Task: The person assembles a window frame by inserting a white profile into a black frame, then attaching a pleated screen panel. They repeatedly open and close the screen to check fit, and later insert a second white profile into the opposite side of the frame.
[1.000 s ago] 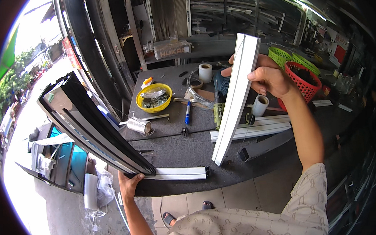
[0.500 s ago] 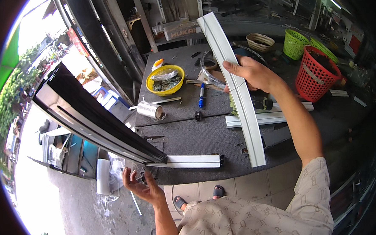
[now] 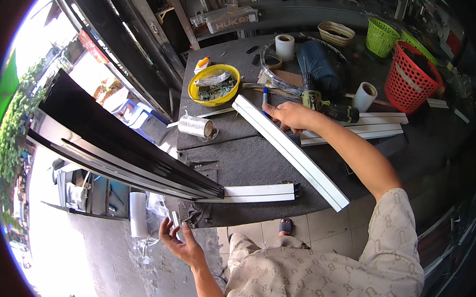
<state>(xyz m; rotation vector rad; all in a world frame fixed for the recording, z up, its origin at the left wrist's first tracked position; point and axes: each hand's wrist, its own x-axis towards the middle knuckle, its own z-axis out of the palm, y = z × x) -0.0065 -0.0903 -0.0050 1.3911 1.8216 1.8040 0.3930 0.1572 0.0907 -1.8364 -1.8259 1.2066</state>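
My right hand (image 3: 290,116) is closed round the lower end of a blue marker (image 3: 265,96) on the dark workbench (image 3: 238,162). Just beside it, a long white grooved profile (image 3: 292,153) lies slantwise, its near end reaching the bench's front edge. My left hand (image 3: 184,247) is held palm up in front of the bench, fingers apart. A short pale strip (image 3: 175,219) shows between its fingers; whether it is touched, I cannot tell. Above that hand, a tall black-and-silver profile (image 3: 124,143) leans up to the left, its foot meeting a short white profile (image 3: 259,193) on the bench.
A yellow basket (image 3: 215,86) of small parts and a wrapped roll (image 3: 195,127) stand at the left. Farther right are a cordless drill (image 3: 313,99), stacked white profiles (image 3: 379,126), a white roll (image 3: 365,94), a red basket (image 3: 409,80) and a green basket (image 3: 381,36).
My right hand has lowered the long white profile from above the bench and moved from it to the blue marker. My left hand stays open, and the view has shifted slightly.
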